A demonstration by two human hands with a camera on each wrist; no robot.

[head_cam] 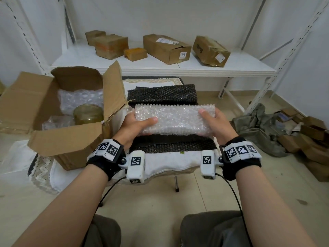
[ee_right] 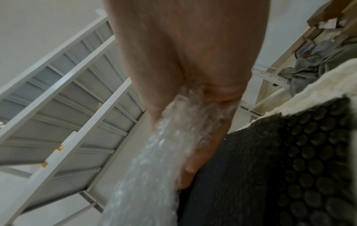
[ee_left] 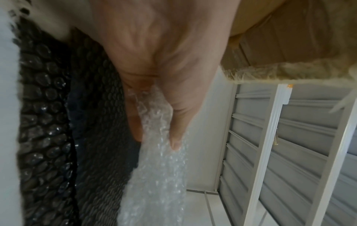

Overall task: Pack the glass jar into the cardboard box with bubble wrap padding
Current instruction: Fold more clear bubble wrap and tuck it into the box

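Observation:
A folded pad of clear bubble wrap (head_cam: pixel 173 120) is held above the table between both hands. My left hand (head_cam: pixel 137 124) grips its left end, thumb on top and fingers beneath. My right hand (head_cam: pixel 212 120) grips its right end the same way. The left wrist view shows the clear bubble wrap (ee_left: pixel 156 168) pinched between thumb and fingers; in the right wrist view the clear bubble wrap (ee_right: pixel 154 175) is likewise pinched. The open cardboard box (head_cam: pixel 67 139) stands at the left. Inside it the glass jar (head_cam: pixel 88 114) sits upright, with clear bubble wrap (head_cam: pixel 80 98) behind and beside it.
Black bubble wrap sheets (head_cam: pixel 162 94) lie on a white cloth (head_cam: pixel 170 161) under my hands. A white shelf (head_cam: pixel 160 66) behind holds several cardboard boxes. Crumpled grey fabric (head_cam: pixel 258 125) and flattened boxes (head_cam: pixel 309 138) lie on the floor at the right.

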